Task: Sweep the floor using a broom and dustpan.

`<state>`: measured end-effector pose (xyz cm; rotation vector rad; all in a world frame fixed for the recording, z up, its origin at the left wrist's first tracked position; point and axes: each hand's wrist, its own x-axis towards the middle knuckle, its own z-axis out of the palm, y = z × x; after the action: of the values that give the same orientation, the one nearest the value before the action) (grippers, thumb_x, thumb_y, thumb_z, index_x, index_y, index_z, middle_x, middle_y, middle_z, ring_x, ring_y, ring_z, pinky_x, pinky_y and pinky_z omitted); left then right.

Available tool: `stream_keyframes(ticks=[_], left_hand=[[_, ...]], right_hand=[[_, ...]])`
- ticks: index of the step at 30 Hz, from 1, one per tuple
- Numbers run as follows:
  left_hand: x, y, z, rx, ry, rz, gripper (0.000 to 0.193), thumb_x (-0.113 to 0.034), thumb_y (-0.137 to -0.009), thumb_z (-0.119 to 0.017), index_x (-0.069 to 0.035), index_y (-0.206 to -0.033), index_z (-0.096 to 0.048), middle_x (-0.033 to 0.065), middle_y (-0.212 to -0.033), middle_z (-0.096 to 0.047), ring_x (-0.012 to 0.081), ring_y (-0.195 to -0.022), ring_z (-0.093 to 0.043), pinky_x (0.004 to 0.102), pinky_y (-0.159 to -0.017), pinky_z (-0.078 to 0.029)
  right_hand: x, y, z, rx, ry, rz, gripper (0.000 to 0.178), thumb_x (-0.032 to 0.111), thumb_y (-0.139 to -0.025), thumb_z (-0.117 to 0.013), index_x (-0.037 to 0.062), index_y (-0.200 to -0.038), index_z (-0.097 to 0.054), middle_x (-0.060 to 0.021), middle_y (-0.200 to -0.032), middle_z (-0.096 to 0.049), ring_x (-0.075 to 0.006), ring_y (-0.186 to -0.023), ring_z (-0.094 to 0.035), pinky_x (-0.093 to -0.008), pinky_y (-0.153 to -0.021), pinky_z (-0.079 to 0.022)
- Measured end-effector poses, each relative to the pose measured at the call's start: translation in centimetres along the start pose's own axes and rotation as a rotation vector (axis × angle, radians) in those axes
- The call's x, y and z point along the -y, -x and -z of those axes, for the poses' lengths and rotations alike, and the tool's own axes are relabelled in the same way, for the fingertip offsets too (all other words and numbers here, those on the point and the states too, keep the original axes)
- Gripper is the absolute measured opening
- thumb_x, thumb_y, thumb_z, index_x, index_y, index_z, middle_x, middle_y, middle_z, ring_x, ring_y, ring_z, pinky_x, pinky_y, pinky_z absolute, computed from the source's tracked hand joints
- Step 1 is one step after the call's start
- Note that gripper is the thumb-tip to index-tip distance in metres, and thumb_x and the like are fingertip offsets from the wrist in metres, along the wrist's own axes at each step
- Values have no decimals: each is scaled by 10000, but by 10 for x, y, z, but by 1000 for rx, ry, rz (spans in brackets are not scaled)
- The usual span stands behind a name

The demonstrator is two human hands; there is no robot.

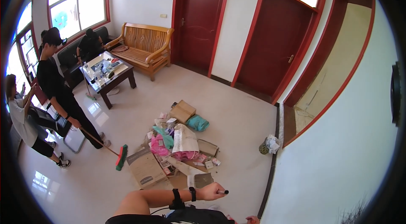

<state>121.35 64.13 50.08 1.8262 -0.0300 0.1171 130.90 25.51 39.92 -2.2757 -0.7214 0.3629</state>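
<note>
My left hand is closed around a rod-like handle with a black end, and the rest of it is hidden below the fist. Just beyond that hand, a grey, pale-edged piece like a dustpan lies by the rubbish; whether the handle belongs to it I cannot tell. At the lower edge only part of my right hand shows, its fingers mostly cut off. Ahead is a heap of rubbish: a flattened cardboard box, a white sack, pink bags, a teal bag and a brown carton.
On the left a person in black holds a broom with a green and red head. Another person stands farther left. Beyond are a low table, a wooden bench and another person bending. A small bin stands by the right wall.
</note>
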Motion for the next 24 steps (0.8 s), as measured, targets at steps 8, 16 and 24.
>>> stream_keyframes(ticks=[8,16,24], left_hand=[[37,107,-7,57,-127,-4,208,-173,-753,-568,0,-660,-497,191,-581,-495,392,-581,-476,442,-538,-370],[73,147,-26,76,-307,212,249,-222,-760,-559,-1,-645,-550,208,-641,-544,386,-633,-527,452,-580,-404],[53,228,-38,113,-425,358,300,-269,-812,-534,-6,-673,-566,214,-661,-550,391,-664,-531,451,-609,-415]], right_hand=[[-65,133,-19,254,143,-297,118,127,-766,-563,72,-790,-665,-122,-738,-638,-257,-706,-601,-366,-663,-478],[-119,124,-19,333,339,-241,199,182,-771,-545,25,-766,-666,-146,-706,-649,-265,-637,-614,-386,-611,-487],[-24,183,-11,57,14,-542,340,231,-794,-474,-66,-779,-640,-215,-681,-632,-308,-613,-610,-426,-594,-469]])
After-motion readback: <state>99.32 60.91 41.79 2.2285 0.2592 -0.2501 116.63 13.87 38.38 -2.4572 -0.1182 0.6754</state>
